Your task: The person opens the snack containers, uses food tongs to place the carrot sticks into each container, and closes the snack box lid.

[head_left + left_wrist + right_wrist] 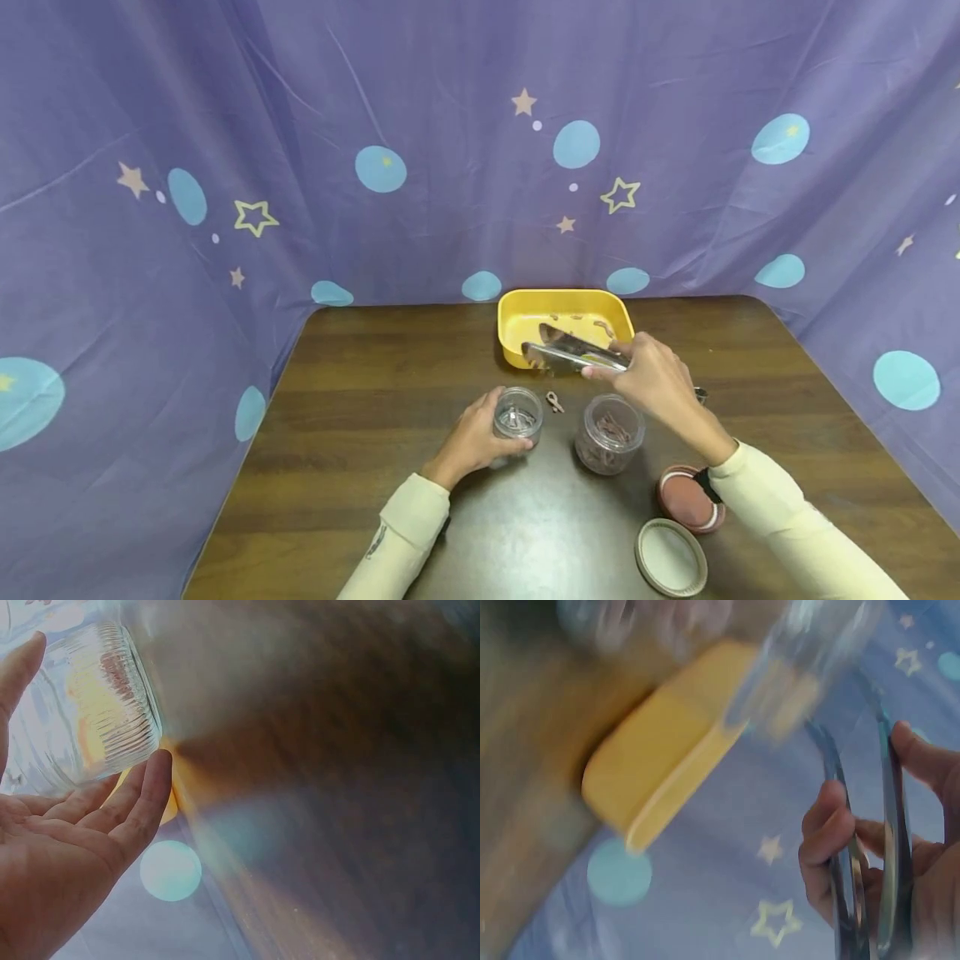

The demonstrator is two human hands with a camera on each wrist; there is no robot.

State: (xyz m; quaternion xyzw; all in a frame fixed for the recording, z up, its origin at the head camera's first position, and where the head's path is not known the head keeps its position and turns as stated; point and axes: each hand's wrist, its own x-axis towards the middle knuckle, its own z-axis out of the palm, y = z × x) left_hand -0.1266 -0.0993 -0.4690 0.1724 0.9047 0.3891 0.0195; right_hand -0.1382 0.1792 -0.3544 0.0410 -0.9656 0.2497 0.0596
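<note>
My left hand [471,437] grips a small clear jar [517,421] on the table, thumb on one side and fingers on the other; a few small light pieces show inside. In the left wrist view the jar's ribbed glass [112,690] sits between thumb and fingers. My right hand [660,379] holds metal tongs [581,357], their arms apart, over the yellow tub [510,358]. Several small brownish pieces lie in that tub. Whether the tong tips hold anything is unclear. The right wrist view shows the tongs [892,847] between thumb and fingers.
A second clear jar [609,454] with reddish-brown pieces stands right of the first. Between them lies a small loop-shaped piece [554,402]. Nearer the front right are a reddish lid [686,500] and a pale lid [670,560]. A patterned purple curtain [450,233] hangs behind the table.
</note>
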